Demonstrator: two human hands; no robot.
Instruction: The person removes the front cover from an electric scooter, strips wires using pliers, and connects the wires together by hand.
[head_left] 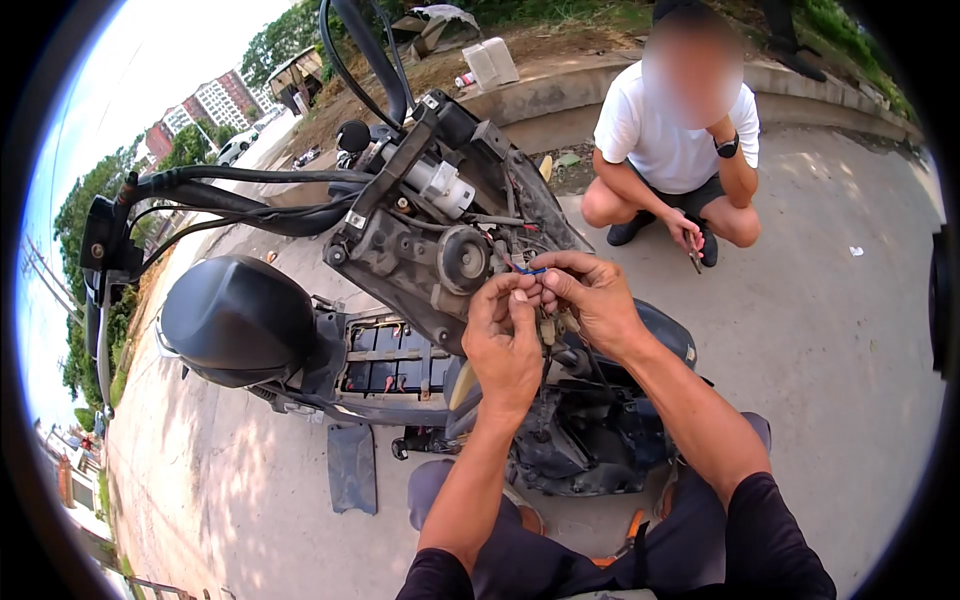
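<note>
A thin blue wire [532, 271] runs between the fingertips of both my hands, in front of the opened front of an electric scooter. My left hand [503, 330] pinches it from the left, thumb and fingers closed together. From the right, my right hand [590, 300] is closed on the same wire, its thumb against the index finger. Just left of my fingertips sits a round black horn [464, 258]. More wires and pale connectors [548, 328] hang below my hands, partly hidden by them. A white cylindrical part [442, 190] is mounted above the horn.
The scooter's black seat [237, 320] and battery bay [395, 362] lie to the left. A flat grey panel [352, 468] rests on the concrete. Orange-handled pliers [630, 535] are near my legs. Another person [680, 140] squats at the upper right, holding a small tool. A curb [560, 100] runs behind.
</note>
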